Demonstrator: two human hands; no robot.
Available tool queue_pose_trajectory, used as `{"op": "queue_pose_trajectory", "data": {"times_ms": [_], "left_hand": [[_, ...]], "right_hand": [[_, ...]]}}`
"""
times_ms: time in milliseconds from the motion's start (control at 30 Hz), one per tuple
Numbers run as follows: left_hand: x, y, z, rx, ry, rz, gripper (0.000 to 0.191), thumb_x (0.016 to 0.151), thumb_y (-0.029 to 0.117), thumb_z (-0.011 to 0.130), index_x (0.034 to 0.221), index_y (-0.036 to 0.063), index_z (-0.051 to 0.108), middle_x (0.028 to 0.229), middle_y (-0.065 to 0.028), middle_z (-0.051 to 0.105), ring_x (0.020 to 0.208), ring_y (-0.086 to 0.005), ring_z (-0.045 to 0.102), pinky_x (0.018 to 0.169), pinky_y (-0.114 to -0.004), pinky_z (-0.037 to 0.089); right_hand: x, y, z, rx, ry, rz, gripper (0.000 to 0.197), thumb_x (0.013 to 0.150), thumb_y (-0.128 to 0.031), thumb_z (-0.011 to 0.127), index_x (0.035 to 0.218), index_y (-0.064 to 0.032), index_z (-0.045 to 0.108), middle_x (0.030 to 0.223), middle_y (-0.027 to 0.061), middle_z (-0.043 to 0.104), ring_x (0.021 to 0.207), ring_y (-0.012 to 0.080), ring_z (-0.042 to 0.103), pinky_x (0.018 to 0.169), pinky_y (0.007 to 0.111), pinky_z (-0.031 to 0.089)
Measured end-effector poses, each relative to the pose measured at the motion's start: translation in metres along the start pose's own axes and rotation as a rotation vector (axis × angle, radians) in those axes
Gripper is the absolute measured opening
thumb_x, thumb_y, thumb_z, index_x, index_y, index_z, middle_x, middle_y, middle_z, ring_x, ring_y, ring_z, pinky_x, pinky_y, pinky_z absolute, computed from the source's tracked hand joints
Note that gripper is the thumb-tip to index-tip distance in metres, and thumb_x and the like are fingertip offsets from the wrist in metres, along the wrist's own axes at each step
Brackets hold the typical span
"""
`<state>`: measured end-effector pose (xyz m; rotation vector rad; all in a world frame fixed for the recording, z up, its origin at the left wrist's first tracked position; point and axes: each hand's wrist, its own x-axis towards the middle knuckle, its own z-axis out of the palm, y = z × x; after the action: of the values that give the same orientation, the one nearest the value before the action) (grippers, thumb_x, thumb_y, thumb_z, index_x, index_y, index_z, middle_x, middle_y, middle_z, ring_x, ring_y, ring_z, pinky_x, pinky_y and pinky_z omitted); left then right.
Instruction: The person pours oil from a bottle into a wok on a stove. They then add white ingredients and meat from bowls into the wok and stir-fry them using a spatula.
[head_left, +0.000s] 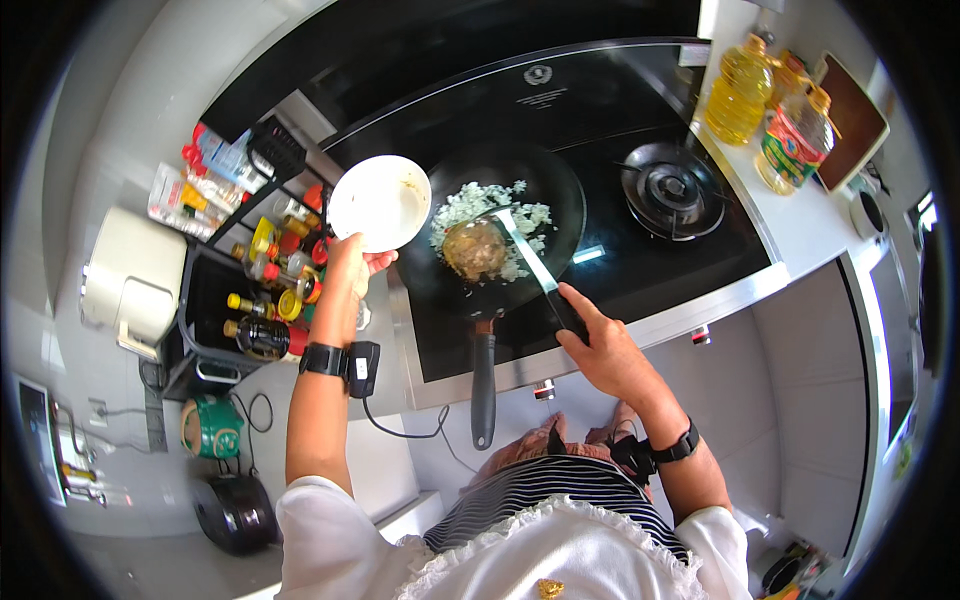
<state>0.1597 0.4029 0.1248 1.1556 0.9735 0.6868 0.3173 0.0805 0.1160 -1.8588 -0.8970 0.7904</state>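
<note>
My left hand (358, 271) grips the near rim of a white bowl (379, 204), with brownish residue on its inside wall. The bowl is held by the left edge of a dark frying pan (568, 202), partly covering that edge in view. White rice (480, 199) lies loose in the pan, and a rounded brown, glossy mass of food (475, 249) shows against it. My right hand (609, 346) is closed around the black handle of a metal ladle or spatula (531, 251). Its head reaches the brown food, but its exact shape is unclear. The pan's handle (484, 390) points towards me.
The pan stands on the left side of a black glass gas hob (600, 277); a bare burner (673, 187) is at right. Oil bottles (739, 90) stand beyond it. Left are a rack of sauce bottles (274, 300) and a cream appliance (135, 274). A cable (405, 433) hangs from my left wrist.
</note>
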Motion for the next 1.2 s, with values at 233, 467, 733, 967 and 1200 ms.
{"op": "queue_pose_trajectory", "data": {"times_ms": [233, 467, 733, 967, 1200], "left_hand": [[-0.062, -0.047, -0.066, -0.370, 0.087, -0.182, 0.030, 0.080, 0.006, 0.044, 0.108, -0.0036, 0.050, 0.085, -0.0151, 0.062, 0.065, -0.0255, 0.062, 0.054, -0.027, 0.052], [-0.114, -0.112, -0.095, -0.356, 0.203, -0.321, 0.040, 0.077, 0.005, 0.045, 0.117, -0.0001, 0.045, 0.093, -0.0160, 0.061, 0.073, -0.0266, 0.062, 0.058, -0.029, 0.054], [-0.103, -0.175, -0.080, -0.349, 0.240, -0.275, 0.039, 0.078, 0.004, 0.045, 0.114, -0.0102, 0.041, 0.098, -0.0230, 0.056, 0.079, -0.0331, 0.062, 0.065, -0.036, 0.056], [-0.083, -0.194, -0.081, -0.378, 0.337, -0.350, 0.037, 0.081, 0.006, 0.044, 0.114, -0.0110, 0.039, 0.098, -0.0238, 0.056, 0.076, -0.0322, 0.063, 0.065, -0.035, 0.057], [-0.072, -0.208, -0.097, -0.353, 0.351, -0.361, 0.034, 0.081, 0.004, 0.045, 0.111, -0.0106, 0.043, 0.094, -0.0233, 0.058, 0.073, -0.0324, 0.063, 0.063, -0.035, 0.057]], "right_hand": [[-0.005, -0.004, -0.005, 0.058, 0.004, 0.077, 0.051, 0.081, -0.010, 0.058, 0.129, -0.0052, 0.042, 0.082, 0.0162, 0.062, 0.072, 0.0192, 0.059, 0.070, 0.029, 0.046], [-0.002, -0.006, -0.005, -0.034, 0.022, 0.061, 0.051, 0.081, -0.010, 0.057, 0.129, -0.0018, 0.041, 0.082, 0.0113, 0.060, 0.070, 0.0147, 0.055, 0.067, 0.027, 0.046], [-0.005, -0.017, 0.001, 0.027, -0.005, 0.085, 0.050, 0.081, -0.006, 0.054, 0.129, -0.0024, 0.041, 0.067, 0.0000, 0.050, 0.051, 0.0044, 0.038, 0.044, 0.020, 0.031], [-0.011, -0.020, 0.000, -0.024, -0.011, 0.081, 0.053, 0.081, -0.007, 0.052, 0.132, -0.0044, 0.039, 0.058, -0.0009, 0.046, 0.046, 0.0050, 0.039, 0.039, 0.021, 0.028], [-0.011, -0.016, 0.000, -0.086, -0.015, 0.016, 0.052, 0.082, -0.006, 0.048, 0.133, -0.0021, 0.036, 0.054, -0.0007, 0.045, 0.041, 0.0041, 0.038, 0.035, 0.020, 0.028]]}}
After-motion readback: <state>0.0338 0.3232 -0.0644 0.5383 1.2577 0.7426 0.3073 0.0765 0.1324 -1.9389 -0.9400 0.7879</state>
